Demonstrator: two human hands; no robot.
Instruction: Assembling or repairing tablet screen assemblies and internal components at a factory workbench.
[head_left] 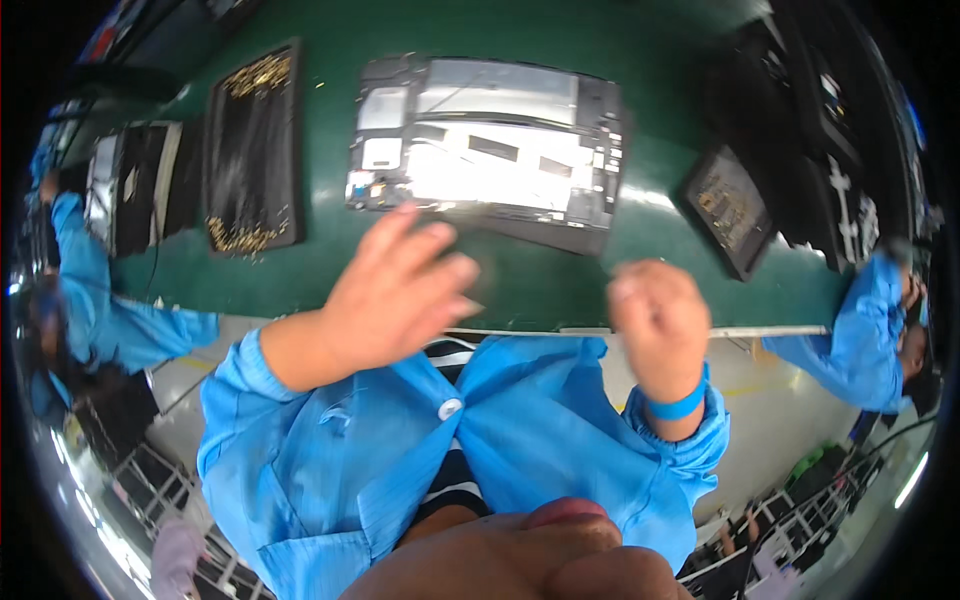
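Hovering near the device [490,145], left hand [392,298] splays while right hand [660,312] seems clenched.

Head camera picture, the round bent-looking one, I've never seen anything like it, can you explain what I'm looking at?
There is no robot here, just a person's bare hands. A fisheye camera worn on the head looks down, so straight edges curve, and picture left is the wearer's left.

On the green table lies a flat black device with shiny panels. To its left is a long black tray with small brass-coloured pieces; to its right, a smaller tray holds similar pieces.

The left hand is spread open by the device's near edge, holding nothing visible. The right hand is curled above the table's near edge; whether anything is inside, I can't tell.
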